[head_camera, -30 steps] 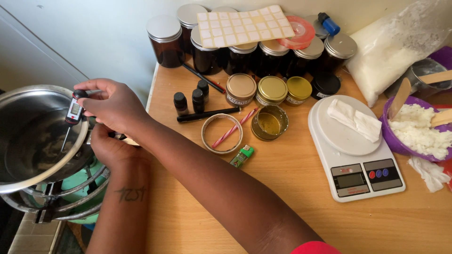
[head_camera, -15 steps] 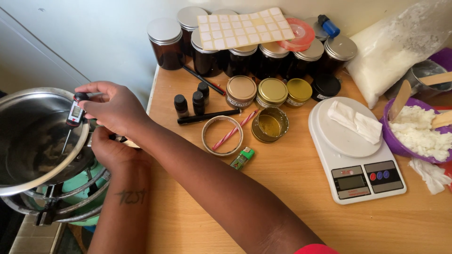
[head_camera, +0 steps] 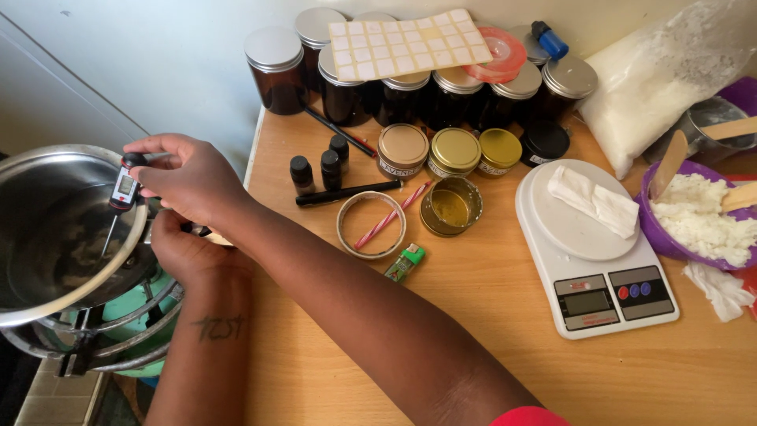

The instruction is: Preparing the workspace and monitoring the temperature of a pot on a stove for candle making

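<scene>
- Right hand (head_camera: 193,177) pinching the head of a digital probe thermometer (head_camera: 124,187), fingers closed around its top, probe angled down into the steel pot (head_camera: 47,237).
- Left hand (head_camera: 183,248) tucked under the right, gripping what looks like the pot's handle; exact hold partly hidden, so cannot tell how tightly closed.
- Pot sitting on a wire stand over a green gas burner (head_camera: 134,308), just off the left edge of the desk (head_camera: 489,315).
- Best to keep the probe tip down in the melted contents, away from the pot's wall and floor, for a fair reading.
- Worth holding the thermometer steady with the little screen tilted toward the eyes.
- Firm grip on the handle a must: pot perched high, likely to tip.
- Fingers kept above the rim, clear of any heat.
- Over on the desk: open gold tin (head_camera: 450,207), white kitchen scale (head_camera: 599,272), purple bowl (head_camera: 658,237) of white flakes, all well apart from both hands.
</scene>
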